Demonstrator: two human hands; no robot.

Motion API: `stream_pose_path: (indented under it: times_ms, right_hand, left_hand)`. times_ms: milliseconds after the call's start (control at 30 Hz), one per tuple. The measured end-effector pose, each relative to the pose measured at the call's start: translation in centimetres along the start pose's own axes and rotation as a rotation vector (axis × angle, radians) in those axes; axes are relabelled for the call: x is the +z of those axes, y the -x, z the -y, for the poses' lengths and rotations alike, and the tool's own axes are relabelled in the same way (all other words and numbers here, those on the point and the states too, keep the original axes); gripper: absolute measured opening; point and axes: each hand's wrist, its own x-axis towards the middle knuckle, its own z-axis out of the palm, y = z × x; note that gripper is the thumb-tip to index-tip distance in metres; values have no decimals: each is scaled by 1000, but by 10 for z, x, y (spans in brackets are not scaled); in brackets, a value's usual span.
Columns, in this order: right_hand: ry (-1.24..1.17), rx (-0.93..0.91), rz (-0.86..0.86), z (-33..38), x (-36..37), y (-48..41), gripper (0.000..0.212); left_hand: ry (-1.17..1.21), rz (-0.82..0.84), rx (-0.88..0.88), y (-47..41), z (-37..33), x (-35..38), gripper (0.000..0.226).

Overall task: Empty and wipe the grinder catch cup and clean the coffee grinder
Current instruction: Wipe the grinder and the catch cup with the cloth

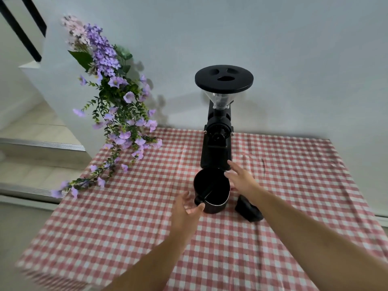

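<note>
A black coffee grinder (217,131) with a clear hopper and a round black lid stands at the back of the table. In front of it sits the black catch cup (211,190), with a thin dark tool leaning inside. My left hand (185,211) is open at the cup's near left side, thumb by the rim. My right hand (241,178) is open at the cup's far right side, fingers spread near the grinder's base. Neither hand grips the cup. A dark folded cloth (247,210) lies right of the cup, partly under my right forearm.
A red and white checked tablecloth (126,206) covers the table. A spray of purple flowers (117,114) hangs over the back left corner. A white wall stands behind the grinder, and steps show at the left.
</note>
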Motion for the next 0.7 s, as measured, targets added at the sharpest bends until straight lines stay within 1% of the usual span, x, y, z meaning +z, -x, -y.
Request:
stream_pose_path:
  times_ms: [67,133,200,267,433,700]
  right_hand:
    - [-157,66,-7,-5,1,-8,50]
    - [-227,103,13,-8,2,-11,44]
    - [-246,96,23,-9,3,-9,38]
    - [-213,85,13,-9,5,-7,37]
    - [-216,74,-12,-12,3,-5,37]
    - [-396,76,-160,-12,1,-18,36]
  left_hand:
    - [76,7,-75,1,2,5,44]
    - [127,17,-113,-1,1,8,35]
    - [150,-2,-134,-4,0,11,30]
    - [149,-39,-135,-8,-1,12,26]
    - [152,-118,-104,-16,-14,8,24]
    - [-4,-81,-22,-74,-57,5,32]
